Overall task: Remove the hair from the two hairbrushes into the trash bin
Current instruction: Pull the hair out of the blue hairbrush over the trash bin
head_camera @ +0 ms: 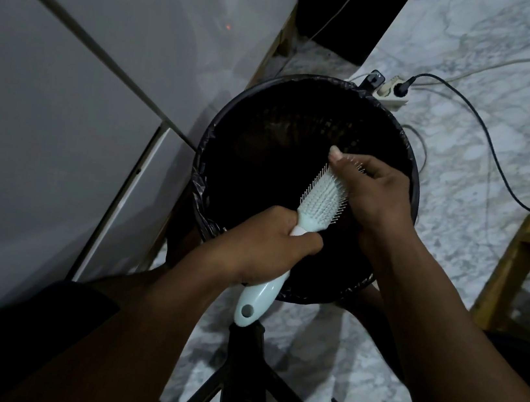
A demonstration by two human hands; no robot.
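Observation:
A pale mint hairbrush (320, 199) with white bristles is held over a round black trash bin (234, 121) lined with a dark bag. My left hand (261, 244) is wrapped around the brush handle, whose end with a hole sticks out below the fist. My right hand (372, 190) rests on the far end of the bristle head, its fingers curled over the bristles and the thumb raised. No hair is clearly visible between the fingers in the dim light. A second hairbrush is not in view.
A white cabinet or appliance (47, 119) stands at the left. A power strip (393, 91) with cables lies behind the bin on the marble floor (514, 65). A wooden frame (512, 269) is at the right, and a black chair base (243, 368) sits below.

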